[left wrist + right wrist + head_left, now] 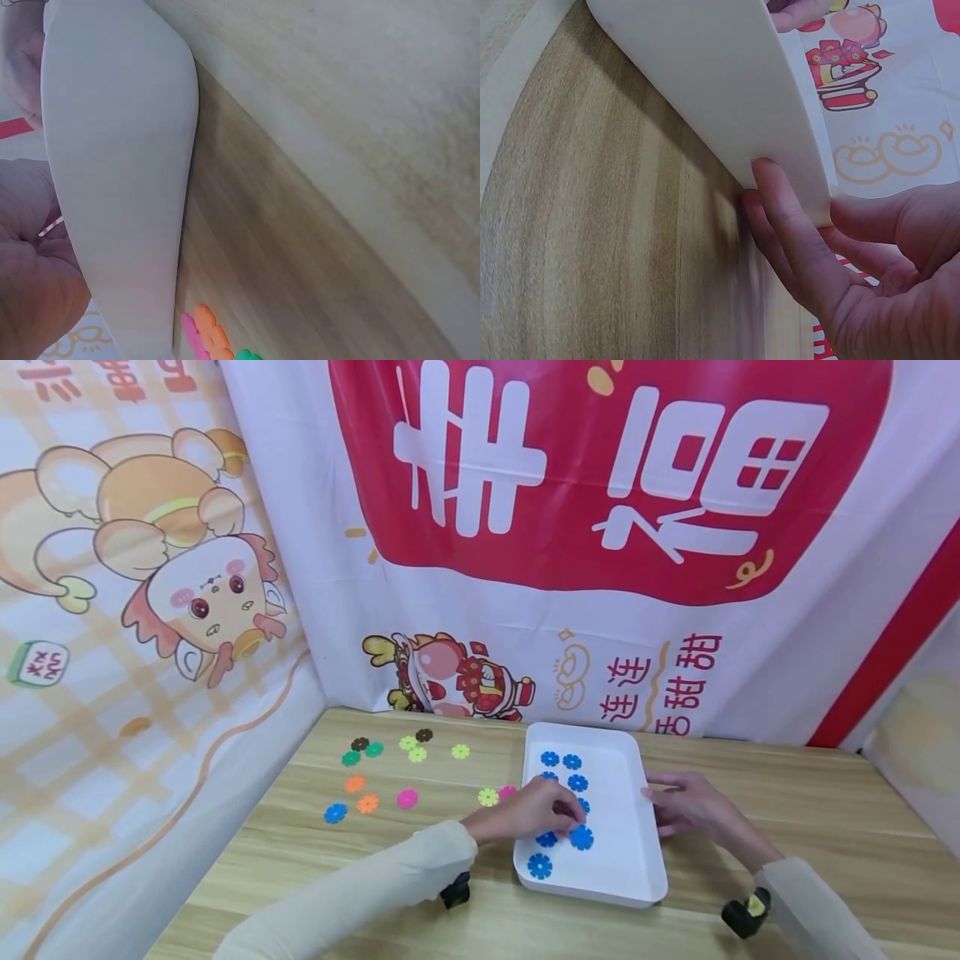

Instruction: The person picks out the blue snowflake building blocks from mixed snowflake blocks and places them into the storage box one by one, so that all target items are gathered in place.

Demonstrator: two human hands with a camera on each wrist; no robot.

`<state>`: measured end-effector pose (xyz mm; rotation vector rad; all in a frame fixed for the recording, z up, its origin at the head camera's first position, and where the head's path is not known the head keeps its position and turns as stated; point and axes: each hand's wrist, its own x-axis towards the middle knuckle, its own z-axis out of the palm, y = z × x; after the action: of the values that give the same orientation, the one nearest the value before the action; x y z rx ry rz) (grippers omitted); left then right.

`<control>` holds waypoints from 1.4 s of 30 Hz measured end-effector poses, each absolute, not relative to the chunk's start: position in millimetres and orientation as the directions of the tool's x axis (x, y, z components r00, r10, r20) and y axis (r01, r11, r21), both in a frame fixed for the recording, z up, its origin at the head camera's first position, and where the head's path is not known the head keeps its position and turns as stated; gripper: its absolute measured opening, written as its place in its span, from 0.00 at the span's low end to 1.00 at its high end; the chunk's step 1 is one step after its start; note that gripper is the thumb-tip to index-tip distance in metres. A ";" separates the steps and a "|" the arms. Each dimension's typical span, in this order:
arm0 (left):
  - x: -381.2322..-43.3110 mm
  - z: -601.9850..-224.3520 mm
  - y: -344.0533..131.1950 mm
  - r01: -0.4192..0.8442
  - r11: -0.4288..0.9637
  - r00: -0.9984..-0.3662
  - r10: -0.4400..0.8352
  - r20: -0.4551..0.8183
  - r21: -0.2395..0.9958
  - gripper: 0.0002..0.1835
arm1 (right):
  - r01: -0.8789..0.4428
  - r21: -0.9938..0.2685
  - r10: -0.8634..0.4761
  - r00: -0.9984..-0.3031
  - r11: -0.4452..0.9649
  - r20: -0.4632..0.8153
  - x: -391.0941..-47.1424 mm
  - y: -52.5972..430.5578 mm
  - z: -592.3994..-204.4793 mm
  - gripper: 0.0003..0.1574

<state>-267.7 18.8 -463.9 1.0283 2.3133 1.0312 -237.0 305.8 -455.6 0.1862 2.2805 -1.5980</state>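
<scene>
A shallow white tray [618,860] lies on the table with several blue notched plastic discs [539,866] laid out in two columns along its left side. My left hand [543,810] reaches over the tray's left wall, fingers curled, pinching a blue disc [582,837] low over the tray floor. Some discs are hidden beneath this hand. At the opposite side, my right hand [690,810] grips the tray's right wall. Its thumb [870,217] is at the rim and its fingers [784,202] lie against the outer face.
Left of the tray, loose discs lie on the wooden table [285,860]: orange [367,803], pink [407,798], green [351,758], yellow-green [461,751], brown [424,735] and one blue disc [335,812]. Behind the table hangs a printed cloth [315,485].
</scene>
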 end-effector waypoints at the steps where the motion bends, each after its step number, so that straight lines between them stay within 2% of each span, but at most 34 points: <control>1: -267.5 -463.9 18.2 0.460 0.462 -0.653 0.755 -0.064 0.759 0.08 | 0.298 -0.888 -0.098 -0.931 0.349 -0.351 -237.1 305.1 -455.6 0.36; 7: -267.2 -463.6 13.3 0.446 0.480 -0.704 0.709 -0.035 0.755 0.08 | 0.298 -0.898 -0.118 -0.929 0.324 -0.351 -238.2 302.1 -457.2 0.37; 11: -266.8 -463.4 9.8 0.418 0.481 -0.731 0.681 -0.029 0.771 0.12 | 0.299 -0.889 -0.108 -0.929 0.346 -0.354 -238.8 302.1 -458.0 0.37; 15: -265.9 -464.1 5.7 0.416 0.471 -0.735 0.678 -0.018 0.778 0.16 | 0.299 -0.883 -0.100 -0.929 0.362 -0.356 -238.7 301.7 -458.4 0.37; 21: -260.5 -461.2 -6.8 0.425 0.412 -0.749 0.661 0.057 0.806 0.15 | 0.303 -0.873 -0.091 -0.928 0.382 -0.362 -239.2 298.8 -457.9 0.37; 28: -256.6 -454.0 -37.5 0.422 0.365 -0.789 0.598 0.138 0.830 0.16 | 0.304 -0.875 -0.096 -0.927 0.376 -0.363 -239.5 301.3 -456.6 0.38; 34: -255.4 -457.0 -66.4 0.379 0.353 -0.820 0.556 0.134 0.856 0.17 | 0.305 -0.878 -0.099 -0.927 0.369 -0.363 -238.2 307.2 -457.0 0.39; 42: -262.8 -464.1 -123.5 0.344 0.429 -0.857 0.507 0.092 0.835 0.17 | 0.299 -0.883 -0.113 -0.926 0.362 -0.360 -238.1 306.0 -457.2 0.38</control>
<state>-262.8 -123.5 -464.1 0.7544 2.5054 1.4013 -238.1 306.0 -457.2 0.1628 2.2697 -1.5847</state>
